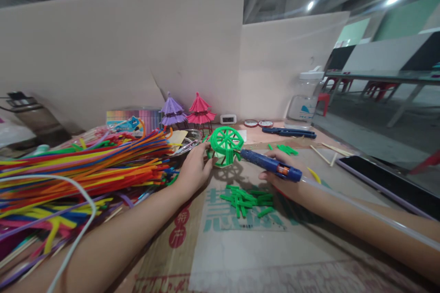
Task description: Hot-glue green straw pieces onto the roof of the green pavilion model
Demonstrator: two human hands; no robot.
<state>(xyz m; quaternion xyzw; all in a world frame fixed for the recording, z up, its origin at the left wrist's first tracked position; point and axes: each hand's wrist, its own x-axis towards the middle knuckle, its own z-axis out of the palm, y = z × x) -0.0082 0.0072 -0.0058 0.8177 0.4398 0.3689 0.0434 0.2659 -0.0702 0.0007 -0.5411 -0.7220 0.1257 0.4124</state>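
Observation:
My left hand (196, 168) is closed on the left side of a green wheel-topped frame (227, 139), built from fuzzy pipe-cleaner pieces with spokes across its top. My right hand (280, 169) grips a dark blue hot glue gun (271, 165), a clear glue stick trailing from its back end. The gun's nozzle points left and meets, or nearly meets, the frame's right side; I cannot tell which. Below the frame lies a loose pile of short green pipe-cleaner pieces (245, 199) on the printed cardboard (220, 256).
Bundles of coloured pipe cleaners (85, 165) fill the left. Purple (172, 111) and pink (199, 109) umbrella-like models stand behind, beside a small digital clock (228, 119). Blue-handled pliers (288, 132), a plastic bottle (302, 100) and a phone (385, 183) are at right. A white cable (80, 187) loops near my left forearm.

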